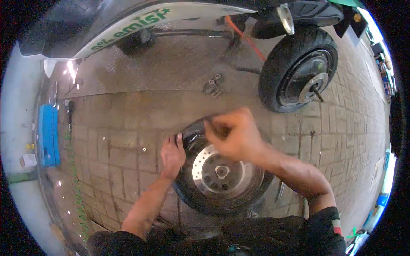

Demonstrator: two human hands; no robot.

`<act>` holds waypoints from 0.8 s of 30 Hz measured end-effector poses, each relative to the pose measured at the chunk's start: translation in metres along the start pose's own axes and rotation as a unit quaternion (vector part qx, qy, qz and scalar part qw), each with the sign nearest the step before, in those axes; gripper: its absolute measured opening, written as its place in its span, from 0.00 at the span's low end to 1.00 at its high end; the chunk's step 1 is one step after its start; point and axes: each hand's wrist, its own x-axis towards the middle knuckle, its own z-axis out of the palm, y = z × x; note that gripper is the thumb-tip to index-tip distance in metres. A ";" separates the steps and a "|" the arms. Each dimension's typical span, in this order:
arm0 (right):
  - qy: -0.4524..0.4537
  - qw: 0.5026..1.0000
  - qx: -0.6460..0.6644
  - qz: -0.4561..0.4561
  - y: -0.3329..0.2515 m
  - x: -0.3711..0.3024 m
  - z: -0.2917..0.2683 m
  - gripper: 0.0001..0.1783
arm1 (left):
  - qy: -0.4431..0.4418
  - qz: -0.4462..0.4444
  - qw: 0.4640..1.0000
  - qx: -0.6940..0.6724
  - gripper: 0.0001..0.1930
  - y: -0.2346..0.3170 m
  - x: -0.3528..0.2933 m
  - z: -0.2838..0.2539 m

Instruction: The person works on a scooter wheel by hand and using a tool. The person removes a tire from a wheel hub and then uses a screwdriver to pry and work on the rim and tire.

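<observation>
A scooter wheel with a black tyre (197,135) lies flat on the paving in front of me. It has a drilled brake disc (199,164) and a nut (221,171) at its hub. My left hand (173,152) grips the tyre's left edge, its fingers close together. Over the far part of the wheel is my right hand (237,134), blurred, with fingers curled toward the thumb. Whatever it may hold is hidden by the hand and the smear.
A scooter body (128,32) spans the far side, with a mounted rear wheel (299,70) at far right. Small metal parts (213,85) lie beyond my wheel. At left are a blue case (49,135) and a coiled green hose (79,200). A rod-like tool (280,192) is right.
</observation>
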 end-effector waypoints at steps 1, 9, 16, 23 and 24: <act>-0.015 1.000 -0.004 0.017 -0.005 0.013 0.006 0.13 | -0.003 -0.002 1.000 0.023 0.32 -0.005 0.003 0.003; -0.066 0.997 0.030 0.015 -0.001 0.036 0.020 0.10 | 0.007 -0.015 1.000 0.004 0.33 -0.030 0.003 0.019; 0.001 0.994 -0.056 0.093 -0.008 -0.020 0.009 0.14 | -0.021 0.008 0.999 -0.027 0.36 -0.015 0.006 -0.002; 0.207 0.921 0.004 0.331 -0.032 -0.093 0.033 0.17 | -0.060 0.135 0.989 0.032 0.33 -0.008 0.016 -0.022; 0.210 0.926 0.010 0.315 -0.036 -0.098 0.037 0.17 | -0.068 0.150 0.986 0.021 0.33 -0.007 0.020 -0.024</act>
